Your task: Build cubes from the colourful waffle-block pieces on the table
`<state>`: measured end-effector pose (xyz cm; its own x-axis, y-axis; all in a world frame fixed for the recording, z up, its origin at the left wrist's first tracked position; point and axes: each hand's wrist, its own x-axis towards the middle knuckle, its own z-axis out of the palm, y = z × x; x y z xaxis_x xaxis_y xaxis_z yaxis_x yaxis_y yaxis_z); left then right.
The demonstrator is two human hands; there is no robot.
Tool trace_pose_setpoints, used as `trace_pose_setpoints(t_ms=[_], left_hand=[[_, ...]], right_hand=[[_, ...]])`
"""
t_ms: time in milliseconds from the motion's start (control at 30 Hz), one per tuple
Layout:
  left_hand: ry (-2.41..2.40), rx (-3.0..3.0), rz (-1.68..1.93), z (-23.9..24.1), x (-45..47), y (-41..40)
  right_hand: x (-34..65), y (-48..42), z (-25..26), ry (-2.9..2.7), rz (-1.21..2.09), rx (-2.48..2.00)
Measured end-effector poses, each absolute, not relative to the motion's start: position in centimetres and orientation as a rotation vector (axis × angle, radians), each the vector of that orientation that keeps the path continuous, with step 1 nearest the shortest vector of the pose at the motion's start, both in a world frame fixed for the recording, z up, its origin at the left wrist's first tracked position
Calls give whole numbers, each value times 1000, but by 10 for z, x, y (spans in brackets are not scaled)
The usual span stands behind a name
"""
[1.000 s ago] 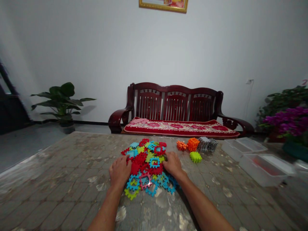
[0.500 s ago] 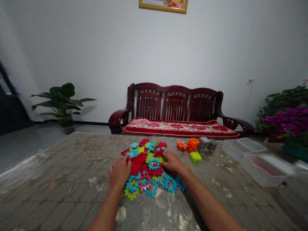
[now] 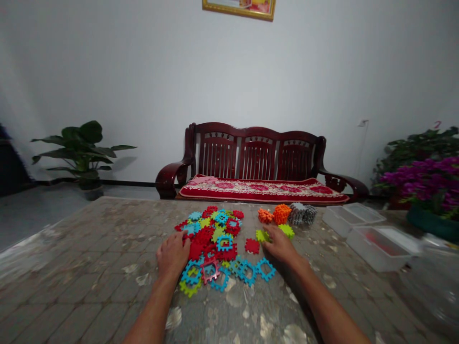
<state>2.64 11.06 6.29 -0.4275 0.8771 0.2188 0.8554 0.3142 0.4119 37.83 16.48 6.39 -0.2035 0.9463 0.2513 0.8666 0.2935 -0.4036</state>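
A heap of flat, toothed plastic puzzle tiles [image 3: 215,241] in red, blue and green lies on the table [image 3: 89,267]. My left hand [image 3: 172,255] rests on the heap's left edge, fingers curled down over red tiles. My right hand [image 3: 281,244] is off to the right of the heap, its fingertips pinching a lime-green tile [image 3: 262,235]. A single red tile [image 3: 252,245] lies apart between the heap and my right hand. Just beyond are a lime-green stack [image 3: 287,231], two orange stacks [image 3: 280,214] and a grey stack [image 3: 302,213].
Two clear plastic tubs [image 3: 380,239] stand at the table's right side. Behind the table are a dark wooden bench with a red cushion [image 3: 258,184], a leafy potted plant [image 3: 81,153] on the left and purple flowers [image 3: 426,177] on the right.
My right hand left the heap and moved right toward the sorted stacks with a lime-green tile. A red tile now lies apart from the heap. My left hand stayed put.
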Motion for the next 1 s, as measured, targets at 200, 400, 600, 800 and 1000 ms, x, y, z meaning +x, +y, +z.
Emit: trace_pose_setpoints(t_ms=[200,400,600,800,1000], left_hand=[[2525,1663,756,61,25,112],[2544,1679,706,61,24,112],[2521,1691,703,62,24,112],[2514,1676,693,64,25,111],[2522,1677,687,62,24,113]], right_hand=[[380,170,54,-2194,220,-1634],[372,162,62,-2167,197,-1698],[381,155,78,-1842,-90,-1808],[409,159,86,-1611,-307,-2051],[416,160,79,-1592,-276,-2187]])
